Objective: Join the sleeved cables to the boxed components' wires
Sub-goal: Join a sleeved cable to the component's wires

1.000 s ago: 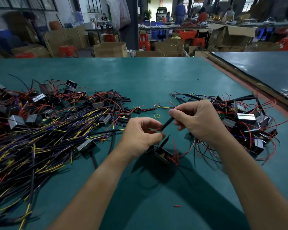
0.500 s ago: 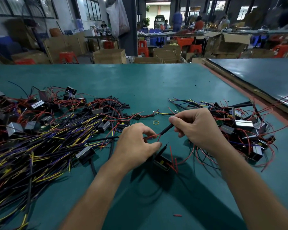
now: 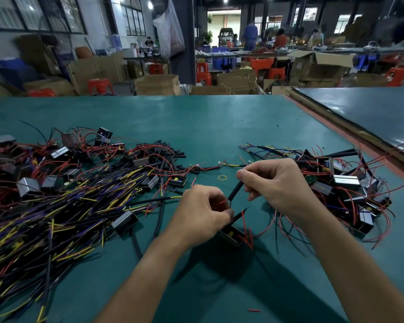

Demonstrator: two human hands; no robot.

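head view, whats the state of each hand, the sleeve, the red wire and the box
left hand: pinching the red wire
right hand: pinching the black sleeve
black sleeve: tilted, lower end by the red wire
red wire: tip at the sleeve's end, joined or not unclear
boxed component: under the left hand, wires sticking out
rubber band: lying loose on the table

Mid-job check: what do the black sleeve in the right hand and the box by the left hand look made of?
Black sleeve: probably soft plastic or rubber tubing, matte, no glint. Box: dark rigid shell with a greyish, faintly shiny side, plastic or metal, blur leaves it open; a yellow part shows inside.
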